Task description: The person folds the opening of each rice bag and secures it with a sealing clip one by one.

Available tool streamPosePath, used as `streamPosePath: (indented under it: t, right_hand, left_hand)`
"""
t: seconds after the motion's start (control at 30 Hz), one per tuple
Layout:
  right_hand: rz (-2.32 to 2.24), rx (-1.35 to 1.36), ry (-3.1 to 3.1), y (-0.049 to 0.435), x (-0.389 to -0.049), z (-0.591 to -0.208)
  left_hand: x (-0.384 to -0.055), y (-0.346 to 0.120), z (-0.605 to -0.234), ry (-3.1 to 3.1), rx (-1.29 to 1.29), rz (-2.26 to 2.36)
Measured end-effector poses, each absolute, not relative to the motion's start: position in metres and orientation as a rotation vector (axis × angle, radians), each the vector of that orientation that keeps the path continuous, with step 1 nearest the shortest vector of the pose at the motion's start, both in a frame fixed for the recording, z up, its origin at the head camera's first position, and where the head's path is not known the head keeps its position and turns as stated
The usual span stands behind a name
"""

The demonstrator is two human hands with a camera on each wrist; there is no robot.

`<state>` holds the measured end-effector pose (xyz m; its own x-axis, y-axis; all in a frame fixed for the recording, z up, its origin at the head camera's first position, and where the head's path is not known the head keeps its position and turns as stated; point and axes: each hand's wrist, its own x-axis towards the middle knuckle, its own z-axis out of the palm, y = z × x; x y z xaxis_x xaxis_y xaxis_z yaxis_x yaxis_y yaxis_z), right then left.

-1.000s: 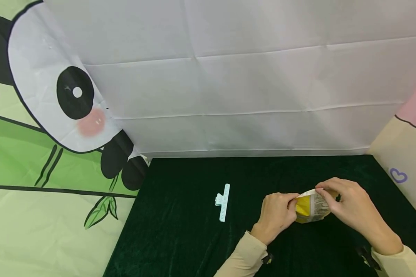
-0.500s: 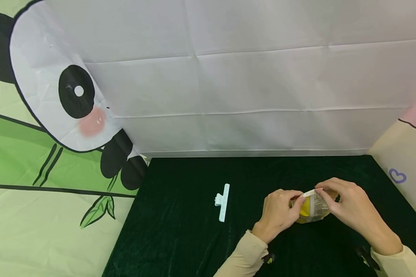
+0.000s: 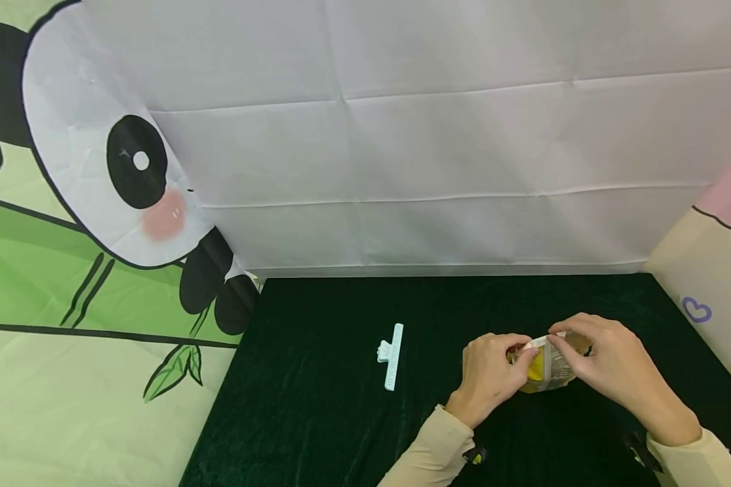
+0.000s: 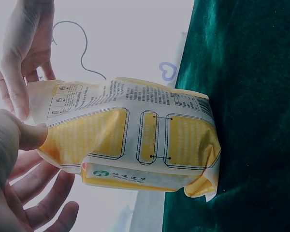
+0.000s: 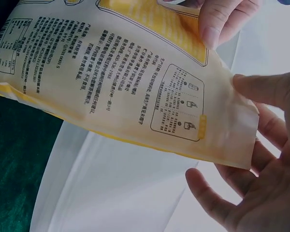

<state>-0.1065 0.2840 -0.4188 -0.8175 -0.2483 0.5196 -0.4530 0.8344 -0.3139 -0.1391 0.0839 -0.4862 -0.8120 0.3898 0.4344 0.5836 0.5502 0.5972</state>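
Note:
A yellow and white printed food bag (image 3: 548, 368) stands on the dark green cloth at the right, its top edge pinched by both hands. My left hand (image 3: 490, 372) grips the left end of that edge between thumb and fingers. At the other end, my right hand (image 3: 606, 358) pinches it with thumb and forefinger. The left wrist view shows the bag's side (image 4: 111, 130) with yellow panels and small print. In the right wrist view, the pale top strip (image 5: 232, 130) lies between the right thumb and fingers.
To the left of the hands, a light blue bag clip (image 3: 392, 356) lies on the green cloth (image 3: 317, 379). Behind the table hangs a white sheet (image 3: 438, 149), with a panda-print cloth (image 3: 97, 203) at the left.
My left thumb and fingers have moved slightly right along the bag's top edge, which now looks narrower, like a folded strip. My right hand has shifted a little left. The clip has not moved.

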Motion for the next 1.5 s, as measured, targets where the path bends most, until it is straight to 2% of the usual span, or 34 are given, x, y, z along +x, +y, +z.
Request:
streamPosePath:
  t: [1.5]
  right_hand:
    - [0.562,0.646,-2.457,0.2781,-0.1142,-0.4211]
  left_hand:
    - [-0.1387,0.0852,-0.4808,-2.536,-0.866,-1.099]
